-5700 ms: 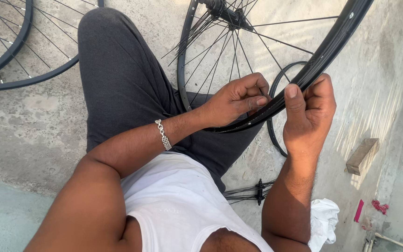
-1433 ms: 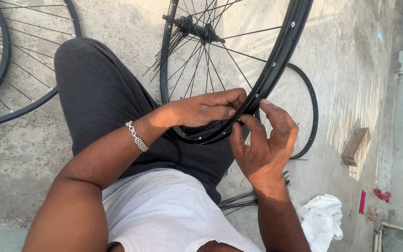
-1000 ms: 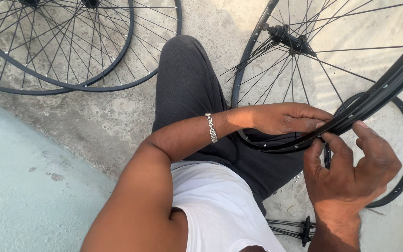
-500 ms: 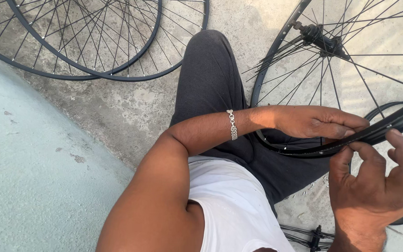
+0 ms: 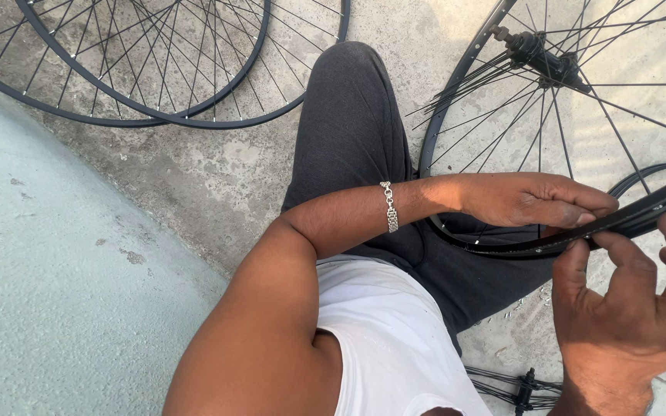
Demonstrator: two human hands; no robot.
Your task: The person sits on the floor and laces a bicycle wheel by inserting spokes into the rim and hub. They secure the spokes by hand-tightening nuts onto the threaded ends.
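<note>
Sitting on the concrete floor (image 5: 194, 169), the person has a black spoked bicycle wheel (image 5: 502, 231) propped against the lap, hub (image 5: 537, 54) up and away from the body.

Hands:
- Left hand (image 5: 533, 202): closed over the near arc of the rim, fingers folded across it at the lowest point. Metal link bracelet (image 5: 388, 206) on that wrist.
- Right hand (image 5: 634, 308): fingers spread wide, thumb and fingertips (image 5: 580, 250) pressed up against the underside of the same rim, just beside the left hand. Not clamped; more a pinch-and-feel contact.

Progress, judged from this view only: wheel is laced, spokes run from hub to rim w/ no visible gaps in the part shown. No tyre or tube on the rim section in view. Work appears mid-way, a rim check or fitting along 1 short stretch; the rest of the circumference runs out of frame, so cannot tell what is done there. A thin black hoop (image 5: 649, 173) lies behind the wheel; whether tyre or strip, cannot tell.

Surroundings:
- 2 more spoked wheels (image 5: 156, 69) lie flat and overlapping on the floor, well apart from the hands, upper left.
- A bundle of loose spokes w/ small black part (image 5: 522, 381) lies near the right forearm, bottom edge.
- Floor is rough, stained concrete; a smoother pale grey-green slab (image 5: 55, 293) covers the left side. Strong sunlight, looks outdoors or open-sided.
- Person wears dark grey trousers (image 5: 348, 115) and white sleeveless top (image 5: 395, 339).
</note>
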